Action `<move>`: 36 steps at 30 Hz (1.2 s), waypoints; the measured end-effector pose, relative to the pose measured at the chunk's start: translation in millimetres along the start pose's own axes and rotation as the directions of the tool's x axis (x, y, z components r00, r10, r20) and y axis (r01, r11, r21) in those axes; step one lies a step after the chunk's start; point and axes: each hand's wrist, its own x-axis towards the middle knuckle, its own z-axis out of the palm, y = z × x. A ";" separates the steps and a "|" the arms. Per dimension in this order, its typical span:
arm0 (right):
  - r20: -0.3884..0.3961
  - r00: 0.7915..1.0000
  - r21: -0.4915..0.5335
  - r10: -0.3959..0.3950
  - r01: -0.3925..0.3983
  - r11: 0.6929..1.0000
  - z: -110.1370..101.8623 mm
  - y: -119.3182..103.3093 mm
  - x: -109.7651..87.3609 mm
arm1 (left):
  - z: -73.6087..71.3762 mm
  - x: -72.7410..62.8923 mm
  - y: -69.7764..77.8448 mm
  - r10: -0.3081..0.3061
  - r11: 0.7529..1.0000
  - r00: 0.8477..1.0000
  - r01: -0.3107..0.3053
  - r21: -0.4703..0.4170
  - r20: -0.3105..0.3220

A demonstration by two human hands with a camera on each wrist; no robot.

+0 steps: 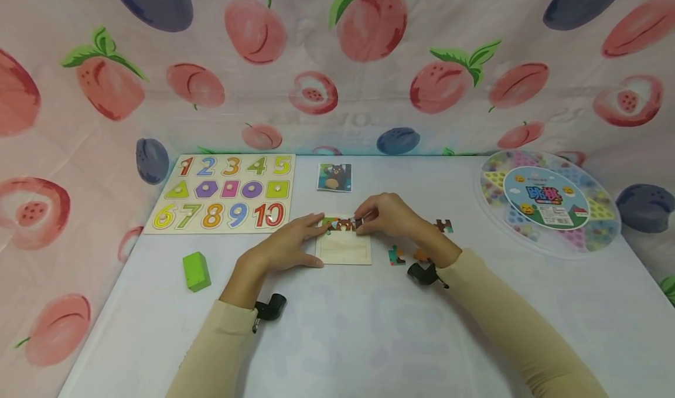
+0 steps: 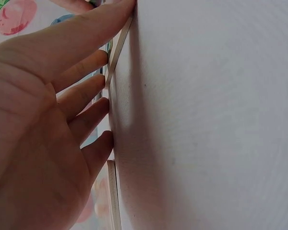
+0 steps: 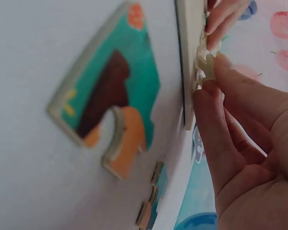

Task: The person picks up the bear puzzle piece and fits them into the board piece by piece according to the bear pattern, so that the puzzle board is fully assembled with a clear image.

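A small wooden puzzle tray [image 1: 345, 251] lies on the white table, with colourful jigsaw pieces [image 1: 337, 224] along its far edge. My left hand [image 1: 287, 245] steadies the tray's left side, fingers stretched toward the far corner and thumb at the near one. At the far right corner, my right hand [image 1: 390, 215] pinches a puzzle piece [image 3: 209, 67] between thumb and finger, right at the tray's rim. Right of the tray lie loose pieces: a teal one [image 1: 396, 255], an orange one [image 1: 420, 255] partly behind the wrist camera, and a brown one [image 1: 444, 226].
A card with a bear picture [image 1: 334, 177] lies beyond the tray. Back left is a number and shape board [image 1: 221, 194]; a green block [image 1: 197, 271] sits in front of it. A round Chinese checkers box [image 1: 548, 203] lies at the right, and a fruit-print curtain [image 1: 358, 93] hangs behind.
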 end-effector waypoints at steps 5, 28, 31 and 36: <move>-0.016 1.000 -0.034 0.008 -0.008 0.999 1.4 -2.5 0.7 | -0.7 -0.5 1.1 0.003 1.000 1.000 -0.003 0.001 0.003; 0.052 0.990 0.000 0.135 -0.135 0.991 2.4 -3.9 7.9 | 0.5 1.0 -2.0 0.015 1.000 1.000 -0.015 0.006 -0.001; 0.056 0.989 0.001 0.135 -0.136 0.991 2.4 -3.8 8.1 | 0.8 1.3 -2.4 0.016 1.000 1.000 -0.016 0.008 -0.001; 0.067 0.987 -0.017 0.146 -0.145 0.989 2.8 -3.6 8.6 | 0.9 0.8 -2.8 0.018 1.000 1.000 -0.018 0.009 -0.008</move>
